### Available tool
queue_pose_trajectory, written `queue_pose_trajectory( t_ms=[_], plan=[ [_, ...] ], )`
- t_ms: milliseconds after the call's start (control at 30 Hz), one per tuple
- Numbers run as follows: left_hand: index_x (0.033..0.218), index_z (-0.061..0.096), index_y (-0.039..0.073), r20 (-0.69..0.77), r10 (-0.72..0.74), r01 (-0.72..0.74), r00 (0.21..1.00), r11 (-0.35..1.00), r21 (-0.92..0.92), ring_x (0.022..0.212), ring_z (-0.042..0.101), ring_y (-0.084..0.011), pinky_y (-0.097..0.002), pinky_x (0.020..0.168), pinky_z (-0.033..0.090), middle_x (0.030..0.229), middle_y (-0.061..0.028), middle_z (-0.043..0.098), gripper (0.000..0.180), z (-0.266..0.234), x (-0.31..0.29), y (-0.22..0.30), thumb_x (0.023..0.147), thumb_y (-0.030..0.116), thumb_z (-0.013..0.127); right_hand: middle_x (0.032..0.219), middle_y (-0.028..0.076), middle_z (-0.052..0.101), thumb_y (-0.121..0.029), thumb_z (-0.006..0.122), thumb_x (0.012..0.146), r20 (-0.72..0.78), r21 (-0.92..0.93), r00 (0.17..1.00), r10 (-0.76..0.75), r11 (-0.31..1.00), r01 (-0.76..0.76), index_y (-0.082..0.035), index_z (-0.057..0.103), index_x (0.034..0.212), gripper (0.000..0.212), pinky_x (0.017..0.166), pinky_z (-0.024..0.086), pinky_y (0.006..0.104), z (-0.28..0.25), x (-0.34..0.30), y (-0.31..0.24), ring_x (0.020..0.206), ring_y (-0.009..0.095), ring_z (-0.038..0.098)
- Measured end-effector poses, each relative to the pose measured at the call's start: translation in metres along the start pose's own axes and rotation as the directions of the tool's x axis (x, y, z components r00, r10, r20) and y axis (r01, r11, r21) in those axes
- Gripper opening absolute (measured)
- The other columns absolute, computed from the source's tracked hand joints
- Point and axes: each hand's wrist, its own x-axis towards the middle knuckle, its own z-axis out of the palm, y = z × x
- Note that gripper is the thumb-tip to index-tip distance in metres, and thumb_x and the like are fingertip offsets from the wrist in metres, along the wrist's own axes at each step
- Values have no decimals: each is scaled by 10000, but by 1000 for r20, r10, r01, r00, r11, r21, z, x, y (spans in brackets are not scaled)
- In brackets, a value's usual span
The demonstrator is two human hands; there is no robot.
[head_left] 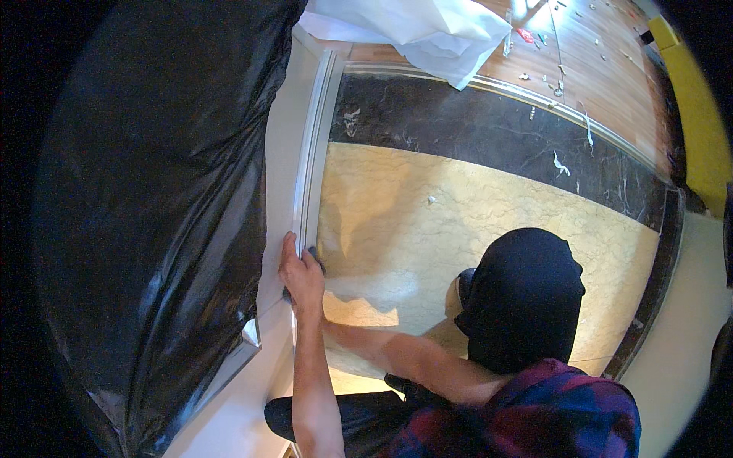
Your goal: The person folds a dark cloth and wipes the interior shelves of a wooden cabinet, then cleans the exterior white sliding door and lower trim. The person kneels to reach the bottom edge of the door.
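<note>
My left hand (302, 279) is at a long pale metal trim strip (311, 164) along the base of the wall on the left. Its fingers are bent around the strip's near part. A small dark thing (315, 261) shows beside the fingers, partly under them; its kind I cannot make out. My right forearm (397, 353) reaches leftward across my body and passes behind my left wrist. The right hand itself is hidden there, so its fingers do not show.
Black plastic sheeting (168, 214) hangs at left. Cream marble-patterned floor (489, 198) meets a dark stone border (473, 122) with white scraps. Beyond lie wood flooring (603, 91) with debris and a white sheet (416, 34). My black-trousered knee (527, 298) juts up; a yellow object (695, 114) stands far right.
</note>
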Motion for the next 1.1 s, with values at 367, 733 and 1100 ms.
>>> queue_pose_trajectory(
  t_ms=[367, 733, 1100],
  plan=[
    [1386, 493, -45, -41, 144, -145, 989, 989, -30, 1264, 553, -445, -464, 1061, 442, 1362, -282, 573, 441, 13, 22, -15, 993, 150, 524, 1632, 318, 88, -244, 513, 1013, -64, -52, 997, 39, 998, -43, 64, 163, 1558, 717, 1236, 145, 510, 0, 106, 9, 1513, 480, 122],
    [1403, 442, -102, 158, 176, -176, 972, 984, -17, 1429, 355, -435, -512, 1161, 302, 1578, -284, 307, 532, 53, 56, 0, 950, 123, 607, 1582, 375, 185, -312, 454, 1039, -112, -152, 991, 67, 985, -84, 142, 199, 1514, 705, 1217, 219, 524, -31, 288, -18, 1469, 517, 214],
    [1397, 461, -91, 286, 115, -154, 951, 981, 118, 1497, 230, -425, -550, 1199, 246, 1633, -268, 159, 588, 53, 80, 32, 902, 147, 669, 1596, 329, 217, -360, 352, 1071, 166, -746, 984, 58, 661, 87, 82, 254, 1535, 648, 1236, 200, 435, -54, 409, -29, 1493, 443, 221]
  ],
)
